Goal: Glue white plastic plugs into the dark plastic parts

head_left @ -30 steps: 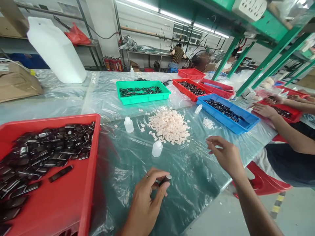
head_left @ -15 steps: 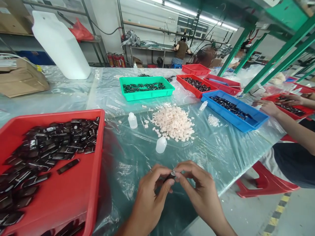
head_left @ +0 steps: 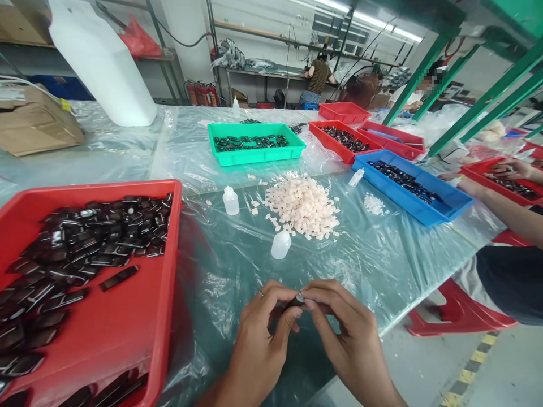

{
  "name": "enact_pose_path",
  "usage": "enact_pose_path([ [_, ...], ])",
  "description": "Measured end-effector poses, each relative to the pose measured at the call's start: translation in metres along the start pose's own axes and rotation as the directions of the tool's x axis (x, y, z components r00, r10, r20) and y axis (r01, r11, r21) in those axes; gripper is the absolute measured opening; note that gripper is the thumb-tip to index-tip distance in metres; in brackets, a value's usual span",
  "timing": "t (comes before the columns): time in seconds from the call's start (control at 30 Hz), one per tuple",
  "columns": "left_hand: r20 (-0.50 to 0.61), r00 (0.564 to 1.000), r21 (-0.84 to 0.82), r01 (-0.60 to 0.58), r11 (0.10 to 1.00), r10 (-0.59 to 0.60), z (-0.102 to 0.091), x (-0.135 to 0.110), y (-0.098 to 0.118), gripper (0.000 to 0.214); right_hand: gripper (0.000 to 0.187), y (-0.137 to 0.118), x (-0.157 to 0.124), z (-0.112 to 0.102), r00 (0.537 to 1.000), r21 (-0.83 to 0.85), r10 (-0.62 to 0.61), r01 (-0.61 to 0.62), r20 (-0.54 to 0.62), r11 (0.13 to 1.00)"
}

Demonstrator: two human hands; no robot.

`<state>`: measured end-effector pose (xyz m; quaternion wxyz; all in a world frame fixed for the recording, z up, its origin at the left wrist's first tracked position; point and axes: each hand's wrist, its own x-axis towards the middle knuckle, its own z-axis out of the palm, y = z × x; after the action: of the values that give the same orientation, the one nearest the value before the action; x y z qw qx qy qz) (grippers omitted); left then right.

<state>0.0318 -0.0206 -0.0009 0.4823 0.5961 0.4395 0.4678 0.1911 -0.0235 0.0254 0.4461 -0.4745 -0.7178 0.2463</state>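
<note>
My left hand [head_left: 258,345] and my right hand [head_left: 348,339] meet near the table's front edge. Both pinch one small black part [head_left: 293,303] with a pale tip between thumbs and fingers. A ring sits on a left finger. Just beyond my hands stands a small white dropper bottle [head_left: 280,244]. Farther back lies a heap of small pale plugs [head_left: 302,204]. A big red tray [head_left: 127,333] full of black parts [head_left: 85,243] sits to my left.
Clear plastic sheet covers the table. A second dropper bottle [head_left: 231,201], a green tray [head_left: 255,143], red trays [head_left: 341,141] and a blue tray [head_left: 409,186] hold black parts. A co-worker's arm [head_left: 496,198] reaches in at right. A white jug [head_left: 102,62] and cardboard box [head_left: 38,121] stand at the back left.
My right hand came in from the right and joined my left hand on the black part. The view shifted slightly; both hands now stay pinched together.
</note>
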Motion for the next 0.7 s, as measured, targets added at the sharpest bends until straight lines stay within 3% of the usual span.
enact_pose_path([
  [0.3, -0.008, 1.000, 0.025, 0.006, 1.000, -0.006, -0.001, -0.004, -0.003, 0.010, 0.026, 0.000, -0.009, 0.010, 0.992, -0.094, -0.103, 0.096, -0.075, 0.991],
  [0.53, -0.070, 0.998, 0.070, -0.001, 0.998, 0.006, 0.000, -0.004, -0.008, 0.013, 0.026, 0.004, -0.005, 0.012, 1.000, 0.039, -0.008, 0.008, -0.002, 0.999],
  [0.7, -0.050, 0.998, 0.111, -0.037, 0.993, 0.042, -0.002, 0.000, -0.008, 0.012, 0.027, 0.010, -0.003, 0.005, 0.998, 0.110, 0.006, -0.012, 0.061, 0.994],
])
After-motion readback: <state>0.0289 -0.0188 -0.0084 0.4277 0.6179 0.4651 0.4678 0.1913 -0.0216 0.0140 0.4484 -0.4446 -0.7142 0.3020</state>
